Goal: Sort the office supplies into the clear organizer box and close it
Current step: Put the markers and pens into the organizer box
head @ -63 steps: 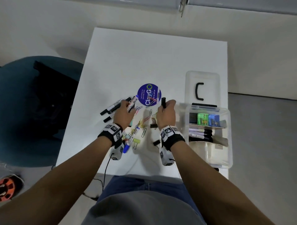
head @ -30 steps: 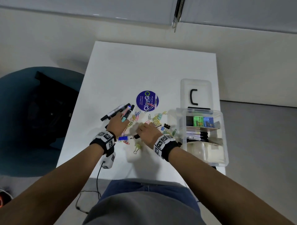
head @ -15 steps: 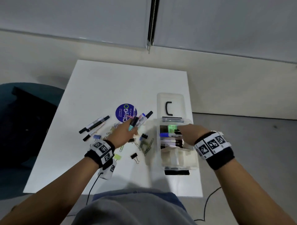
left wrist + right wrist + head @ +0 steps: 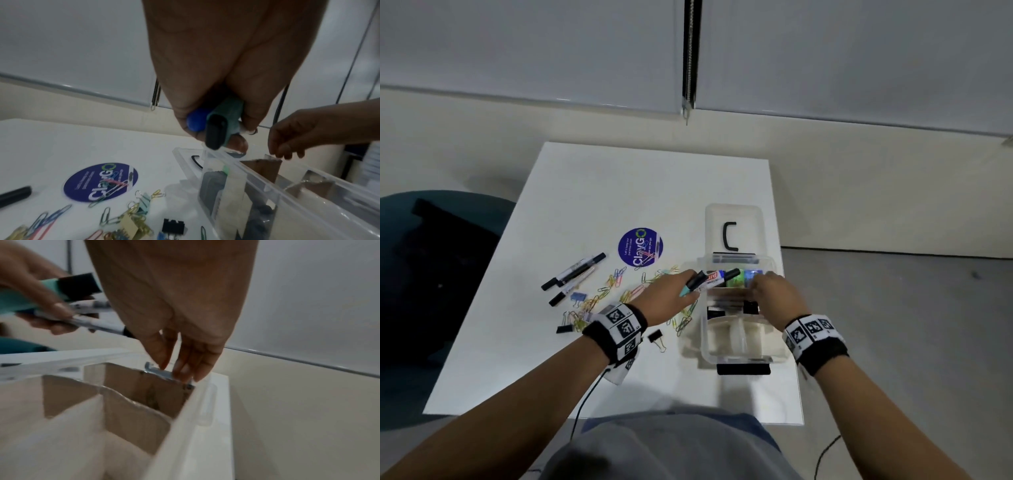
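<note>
Binder clip (image 4: 656, 337) nearest on table (image 4: 592, 192), paper clips (image 4: 599, 301) scattered beyond. Left hand (image 4: 666, 301) grips a bundle of markers (image 4: 714, 279) over clear organizer box (image 4: 743, 358) rim; right hand (image 4: 774, 294), fingers straight and relaxed, touches a divider (image 4: 166, 374) inside. Lid (image 4: 734, 228) lies flat behind, three markers on the table (image 4: 573, 274) far left.

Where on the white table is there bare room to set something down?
Free: the white table's far half beyond the round purple sticker and clear lid, and the near-left corner. Crowded: the coloured paper clips and black-capped markers beside the clear organizer box.
</note>
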Available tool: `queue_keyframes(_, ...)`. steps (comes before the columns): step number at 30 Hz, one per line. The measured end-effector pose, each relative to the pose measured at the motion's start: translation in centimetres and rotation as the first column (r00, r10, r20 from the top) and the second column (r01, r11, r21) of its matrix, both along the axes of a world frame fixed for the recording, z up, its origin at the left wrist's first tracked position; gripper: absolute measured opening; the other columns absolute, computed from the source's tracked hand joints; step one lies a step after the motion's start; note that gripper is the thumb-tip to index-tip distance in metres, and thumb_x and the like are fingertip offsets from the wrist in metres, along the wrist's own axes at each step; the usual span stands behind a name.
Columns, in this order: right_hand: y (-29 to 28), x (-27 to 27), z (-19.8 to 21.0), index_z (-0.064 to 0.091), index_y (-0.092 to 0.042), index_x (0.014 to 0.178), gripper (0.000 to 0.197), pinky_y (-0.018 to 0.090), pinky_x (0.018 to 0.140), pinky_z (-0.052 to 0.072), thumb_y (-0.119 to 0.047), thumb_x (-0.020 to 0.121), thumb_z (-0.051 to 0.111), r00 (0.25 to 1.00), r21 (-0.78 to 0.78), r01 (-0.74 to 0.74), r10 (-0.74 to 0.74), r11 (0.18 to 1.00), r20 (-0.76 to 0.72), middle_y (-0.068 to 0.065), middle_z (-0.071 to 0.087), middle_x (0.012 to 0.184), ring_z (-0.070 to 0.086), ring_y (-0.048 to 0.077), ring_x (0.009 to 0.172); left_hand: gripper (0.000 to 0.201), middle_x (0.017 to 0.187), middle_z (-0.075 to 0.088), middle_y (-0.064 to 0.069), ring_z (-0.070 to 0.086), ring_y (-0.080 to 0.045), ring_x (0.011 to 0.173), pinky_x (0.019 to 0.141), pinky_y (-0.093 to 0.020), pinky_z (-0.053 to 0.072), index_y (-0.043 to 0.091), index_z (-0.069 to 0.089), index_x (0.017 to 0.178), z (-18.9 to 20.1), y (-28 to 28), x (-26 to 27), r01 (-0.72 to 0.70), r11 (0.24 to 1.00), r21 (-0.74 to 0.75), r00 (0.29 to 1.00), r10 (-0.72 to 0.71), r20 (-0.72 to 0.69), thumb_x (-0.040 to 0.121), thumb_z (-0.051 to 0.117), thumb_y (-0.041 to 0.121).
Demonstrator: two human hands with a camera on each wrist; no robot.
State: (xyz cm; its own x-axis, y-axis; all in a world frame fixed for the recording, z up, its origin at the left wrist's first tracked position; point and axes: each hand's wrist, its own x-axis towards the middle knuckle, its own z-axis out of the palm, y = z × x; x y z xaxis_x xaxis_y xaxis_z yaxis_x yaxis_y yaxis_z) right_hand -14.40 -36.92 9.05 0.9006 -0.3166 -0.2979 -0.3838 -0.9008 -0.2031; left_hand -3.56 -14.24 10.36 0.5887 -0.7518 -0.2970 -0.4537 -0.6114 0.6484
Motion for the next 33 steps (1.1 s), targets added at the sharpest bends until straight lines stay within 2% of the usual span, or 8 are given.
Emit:
queue_keyframes(2, -1.4, -1.2, -0.2, 0.056, -0.011, 0.119, 0.029, 0.039, 0.085, 0.049, -0.013, 0.09, 0.051, 0.974, 0.015, 0.196, -0.197, 0.98, 0.109, 0.014, 0.056, 0.115, 0.055, 0.033, 0.107, 0.022, 0.099, 0.066, -0.007, 0.062, -0.026, 0.084, 0.067, -0.035, 0.044, 0.019, 0.051, 0.115, -0.1, -1.0, -0.1, 0.089, 0.994, 0.061, 0.993, -0.093, 0.074, 0.097, 0.05, 0.032)
queue_keyframes(5, -2.0, -2.3, -0.7, 0.04, -0.005, 0.134, 0.041, 0.044, 0.093, 0.047, -0.02, 0.097, 0.047, 0.928, 0.171, 0.374, -0.367, 0.912, -0.07, 0.023, 0.052, 0.128, 0.055, 0.041, 0.113, 0.027, 0.102, 0.067, -0.008, 0.063, -0.027, 0.089, 0.069, -0.034, 0.047, 0.019, 0.051, 0.121, -0.1, -3.5, -0.3, 0.233, 0.951, 0.205, 0.946, -0.27, 0.178, 0.097, 0.05, 0.031)
queue_keyframes(12, -1.7, -2.4, -2.0, 0.036, -0.003, 0.131, 0.036, 0.041, 0.084, 0.048, -0.011, 0.096, 0.043, 0.923, 0.239, 0.375, -0.339, 0.896, -0.18, 0.026, 0.064, 0.115, 0.061, 0.04, 0.104, 0.023, 0.1, 0.068, -0.013, 0.066, -0.032, 0.093, 0.077, -0.035, 0.052, 0.01, 0.061, 0.114, -1.3, -11.0, -2.3, 0.408, 0.813, 0.415, 0.809, -0.533, 0.248, 0.095, 0.051, 0.018)
queue_keyframes(16, -1.7, -2.9, -2.2, 0.035, -0.001, 0.131, 0.036, 0.041, 0.082, 0.048, -0.009, 0.096, 0.04, 0.941, 0.233, 0.331, -0.303, 0.914, -0.149, 0.025, 0.065, 0.112, 0.063, 0.039, 0.101, 0.042, 0.112, 0.064, -0.013, 0.065, -0.034, 0.098, 0.077, -0.039, 0.051, 0.013, 0.045, 0.136, -2.4, -12.5, -3.6, 0.429, 0.824, 0.37, 0.778, -0.545, 0.311, 0.095, 0.051, 0.013)
queue_keyframes(19, -1.7, -3.1, -2.6, 0.035, -0.002, 0.133, 0.037, 0.043, 0.084, 0.049, -0.013, 0.098, 0.039, 0.937, 0.254, 0.348, -0.327, 0.902, -0.122, 0.024, 0.065, 0.111, 0.063, 0.039, 0.1, 0.056, 0.122, 0.06, -0.011, 0.063, -0.031, 0.102, 0.078, -0.04, 0.053, 0.018, 0.037, 0.143, -3.1, -12.0, -3.5, 0.429, 0.873, 0.232, 0.803, -0.487, 0.344, 0.091, 0.057, 0.011)
queue_keyframes(23, -1.4, -3.0, -2.8, 0.037, -0.003, 0.132, 0.037, 0.044, 0.085, 0.049, -0.01, 0.095, 0.043, 0.928, 0.26, 0.372, -0.359, 0.891, -0.099, 0.023, 0.06, 0.118, 0.059, 0.039, 0.105, 0.034, 0.116, 0.062, -0.009, 0.062, -0.028, 0.103, 0.08, -0.036, 0.051, 0.017, 0.055, 0.128, -3.3, -9.7, -2.1, 0.363, 0.93, 0.057, 0.87, -0.36, 0.336, 0.094, 0.052, 0.012)
queue_keyframes(27, -0.1, -1.7, -1.8, 0.043, -0.006, 0.136, 0.055, 0.043, 0.089, 0.048, 0.003, 0.082, 0.051, 0.919, 0.15, 0.323, -0.347, 0.934, 0.184, 0.019, 0.051, 0.121, 0.051, 0.037, 0.11, 0.021, 0.102, 0.062, -0.002, 0.06, -0.02, 0.092, 0.076, -0.034, 0.05, 0.018, 0.062, 0.11, -4.3, -5.6, 0.2, 0.08, 0.992, -0.096, 0.938, -0.042, 0.343, 0.095, 0.048, 0.012)
queue_keyframes(33, 6.1, 3.4, -0.6, 0.061, -0.011, 0.119, 0.034, 0.037, 0.086, 0.049, -0.002, 0.087, 0.051, 0.941, 0.197, 0.061, -0.122, 0.979, 0.314, 0.012, 0.057, 0.12, 0.058, 0.028, 0.103, 0.02, 0.095, 0.061, -0.004, 0.061, -0.022, 0.077, 0.071, -0.037, 0.054, 0.02, 0.059, 0.103, -7.1, 3.4, 3.7, -0.277, 0.961, -0.01, 0.944, 0.274, 0.183, 0.092, 0.045, 0.01)
